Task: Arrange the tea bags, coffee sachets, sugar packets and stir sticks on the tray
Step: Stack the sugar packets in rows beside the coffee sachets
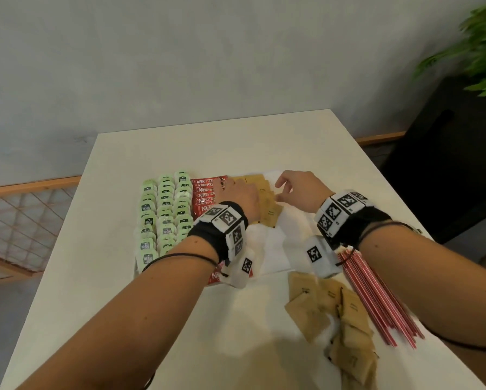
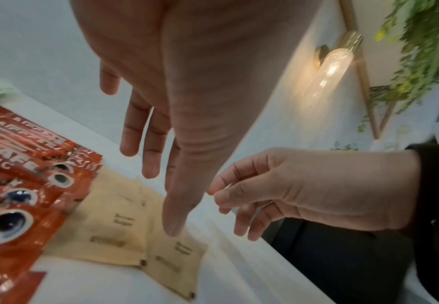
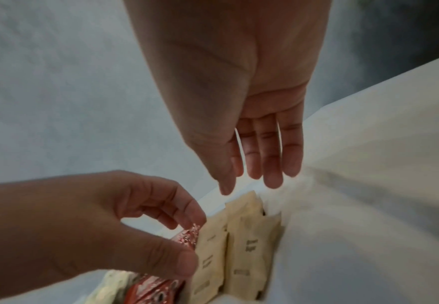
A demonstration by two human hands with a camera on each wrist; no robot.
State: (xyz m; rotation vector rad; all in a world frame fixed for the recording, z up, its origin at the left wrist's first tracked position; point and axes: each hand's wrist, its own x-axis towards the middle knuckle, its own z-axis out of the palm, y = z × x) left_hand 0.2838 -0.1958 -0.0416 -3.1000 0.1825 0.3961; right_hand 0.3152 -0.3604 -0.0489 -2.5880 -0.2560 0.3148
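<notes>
We see both hands out over the white tray (image 1: 275,243), which lies on the pale worktop (image 1: 101,209).

The left grip (image 1: 237,197) hovers where the red coffee sachets (image 1: 205,197) meet the brown sugar packets (image 1: 270,205). Its fingers are spread and nothing is clamped between them. In the left wrist view its thumb (image 2: 174,222) points down onto a sugar packet. In the right wrist view its forefinger (image 3: 195,214) bends toward the crimped end of a red sachet, and we cannot tell whether it touches.

The right grip (image 1: 298,190) hangs just to the right of the left one, over the right edge of the sugar row. Its fingers are loosely curled with the thumb and forefinger tips near each other, and it holds nothing that we can see.

Left of the left grip, the sachets lie stacked in one overlapping column. Further left again, the green tea bags (image 1: 166,218) stand in three overlapping columns. Below the right grip the tray surface is bare white.

Nearer us than the right grip, off the tray, a loose heap (image 1: 329,313) of brown sugar packets lies on the worktop. Just right of that heap is a bundle of red stir sticks (image 1: 376,294), partly under the right forearm.

Both wrists wear black bands with printed square markers (image 1: 227,220).
</notes>
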